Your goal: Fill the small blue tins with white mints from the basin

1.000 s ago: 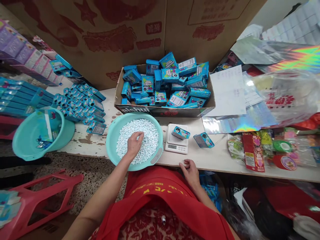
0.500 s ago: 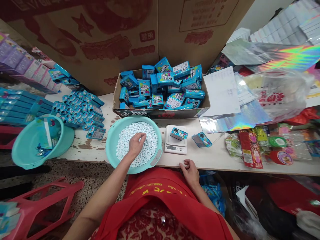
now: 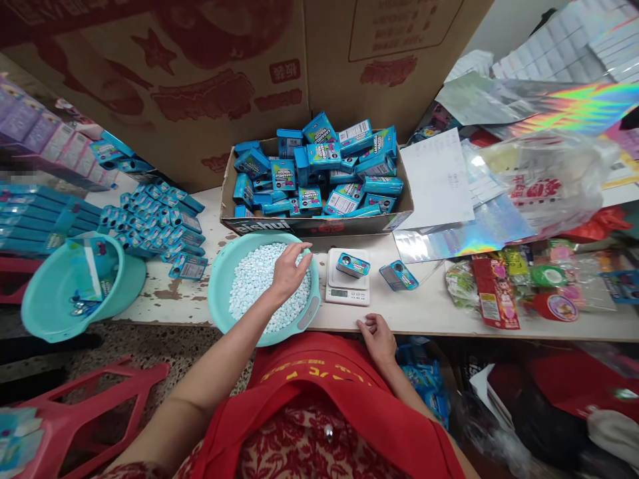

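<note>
My left hand (image 3: 291,271) is over the right part of a turquoise basin (image 3: 217,293) filled with small white candies (image 3: 254,279). Its fingers are drawn together and point towards the scale; whatever may be between them is hidden. A white digital scale (image 3: 348,295) stands just right of the basin. On its plate lies a blue candy box (image 3: 353,264) with a round hole in its end. A second blue box (image 3: 399,274) lies on the table to the right of the scale. My right hand (image 3: 378,338) rests at the table's front edge, fingers loosely bent and apart from the thumb, holding nothing.
Behind the basin, a carton (image 3: 319,227) is heaped with blue boxes. More blue boxes (image 3: 154,219) are stacked to the left, beside another turquoise basin (image 3: 34,293). Papers (image 3: 436,176), a plastic bag (image 3: 544,186) and candy packets (image 3: 496,293) lie to the right.
My left hand has moved up and to the right, from the middle of the candies towards the scale side. My right hand stays at the table edge. The view has shifted slightly.
</note>
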Tool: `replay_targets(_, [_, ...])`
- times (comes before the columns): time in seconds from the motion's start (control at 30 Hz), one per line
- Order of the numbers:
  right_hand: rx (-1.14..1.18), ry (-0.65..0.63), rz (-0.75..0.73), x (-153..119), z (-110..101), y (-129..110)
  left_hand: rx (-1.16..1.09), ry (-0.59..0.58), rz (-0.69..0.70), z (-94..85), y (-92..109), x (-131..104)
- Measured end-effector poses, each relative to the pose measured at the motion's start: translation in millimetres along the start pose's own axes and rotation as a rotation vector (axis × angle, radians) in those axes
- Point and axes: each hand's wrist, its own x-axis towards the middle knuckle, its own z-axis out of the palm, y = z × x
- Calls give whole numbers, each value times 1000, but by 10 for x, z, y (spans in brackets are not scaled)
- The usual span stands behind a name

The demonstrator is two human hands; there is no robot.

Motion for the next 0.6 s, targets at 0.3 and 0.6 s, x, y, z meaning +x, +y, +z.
replay_targets(0.3, [38,18,-10,14,5,10,85,-249,106,217,200,150])
replay_targets(0.6, [138,59,-31,15,-34,-47,97,-363,122,282,195,204])
